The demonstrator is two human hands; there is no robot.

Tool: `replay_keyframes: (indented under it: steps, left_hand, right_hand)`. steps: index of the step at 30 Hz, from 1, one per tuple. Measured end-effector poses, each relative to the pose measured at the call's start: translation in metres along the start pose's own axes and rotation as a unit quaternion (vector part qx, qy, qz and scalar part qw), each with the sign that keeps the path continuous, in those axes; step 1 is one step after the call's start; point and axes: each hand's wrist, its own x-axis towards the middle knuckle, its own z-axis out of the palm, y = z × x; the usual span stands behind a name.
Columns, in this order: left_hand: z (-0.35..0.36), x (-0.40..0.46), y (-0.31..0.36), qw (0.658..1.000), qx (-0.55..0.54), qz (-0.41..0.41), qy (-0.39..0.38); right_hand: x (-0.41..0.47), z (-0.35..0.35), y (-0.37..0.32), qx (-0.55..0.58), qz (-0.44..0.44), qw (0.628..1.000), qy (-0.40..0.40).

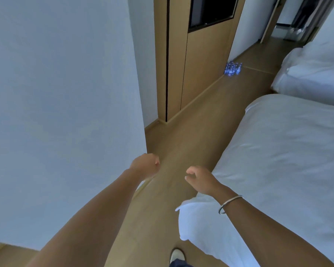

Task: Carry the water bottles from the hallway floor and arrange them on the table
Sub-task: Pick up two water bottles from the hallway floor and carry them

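A cluster of several clear water bottles with blue labels (233, 68) stands on the wooden floor far ahead, beside the foot of a wooden wall panel. My left hand (146, 165) hangs in front of me near a white wall corner, its fingers curled into a loose fist with nothing in it. My right hand (200, 179) is held out lower right of it, fingers loosely bent and apart, empty, with a metal bangle on the wrist. Both hands are far from the bottles. No table is in view.
A white wall (66, 112) fills the left. Two white beds, the near bed (278, 160) and the far bed (316, 74), line the right side. A narrow strip of wooden floor (191, 132) runs between them toward a doorway. A wooden panel with a dark screen (210, 12) stands ahead. My shoe (177, 255) shows below.
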Motion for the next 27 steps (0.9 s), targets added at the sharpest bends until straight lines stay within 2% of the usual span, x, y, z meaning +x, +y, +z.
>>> replay_keyframes:
  steps: [7, 17, 27]
  left_hand:
    - [-0.028, 0.113, 0.028, 0.999, -0.043, 0.007, -0.011]
    - [-0.054, 0.286, 0.045, 0.994, 0.018, 0.084, -0.073]
    - [-0.111, 0.49, 0.053, 0.983, 0.025, 0.154, -0.096]
  right_hand:
    - [0.1, -0.061, 0.028, 0.005, 0.026, 1.0, -0.009]
    - [0.233, -0.114, 0.062, 0.006, 0.094, 0.995, -0.024]
    - [0.398, -0.18, 0.081, 0.045, 0.173, 0.984, 0.022]
